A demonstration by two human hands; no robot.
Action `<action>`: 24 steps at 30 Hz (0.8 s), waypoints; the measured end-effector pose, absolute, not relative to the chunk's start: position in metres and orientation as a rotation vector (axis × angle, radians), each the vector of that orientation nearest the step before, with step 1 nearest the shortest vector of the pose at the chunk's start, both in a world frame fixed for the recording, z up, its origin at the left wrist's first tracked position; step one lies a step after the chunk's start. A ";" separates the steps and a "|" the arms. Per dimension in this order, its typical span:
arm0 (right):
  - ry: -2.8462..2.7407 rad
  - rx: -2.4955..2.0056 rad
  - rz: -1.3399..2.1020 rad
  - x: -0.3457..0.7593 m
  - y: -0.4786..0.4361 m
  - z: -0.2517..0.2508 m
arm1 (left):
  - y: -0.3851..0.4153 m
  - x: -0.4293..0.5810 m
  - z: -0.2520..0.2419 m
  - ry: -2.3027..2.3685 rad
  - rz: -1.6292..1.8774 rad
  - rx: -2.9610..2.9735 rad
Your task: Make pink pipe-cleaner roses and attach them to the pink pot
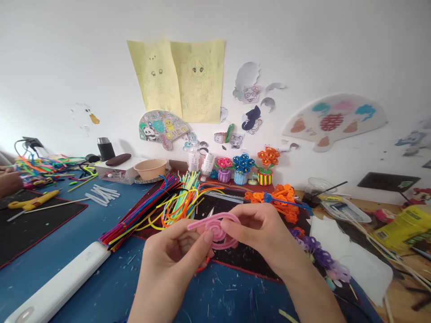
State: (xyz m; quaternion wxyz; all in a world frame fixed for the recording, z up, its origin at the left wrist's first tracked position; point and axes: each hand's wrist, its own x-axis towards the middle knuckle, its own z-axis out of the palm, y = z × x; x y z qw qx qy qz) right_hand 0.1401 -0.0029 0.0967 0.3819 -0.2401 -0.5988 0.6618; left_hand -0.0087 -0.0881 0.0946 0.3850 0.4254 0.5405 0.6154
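Observation:
A pink pipe cleaner (pixel 218 229) wound into a flat spiral hangs between my two hands above a black mat (pixel 242 256). My left hand (pixel 175 255) pinches the spiral's left side with thumb and fingers closed. From the right, my right hand (pixel 266 235) grips the outer loop, its fingers curled round it. A loose tail of the pink strand runs left over my left fingers. A small metal tip (pixel 211 211) shows just behind the spiral.
A heap of coloured pipe cleaners (pixel 158 208) lies behind my hands. Orange and blue pipe-cleaner flowers (pixel 281 199), small flower pots (pixel 242 170), a beige bowl (pixel 150 168) and a white case (pixel 57 285) stand around. Another person's hand (pixel 8 181) shows at far left near a yellow glue gun (pixel 32 202).

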 end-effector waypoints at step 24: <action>-1.770 -0.673 1.663 0.150 0.001 0.098 | -0.091 -0.009 0.103 1.475 1.473 1.196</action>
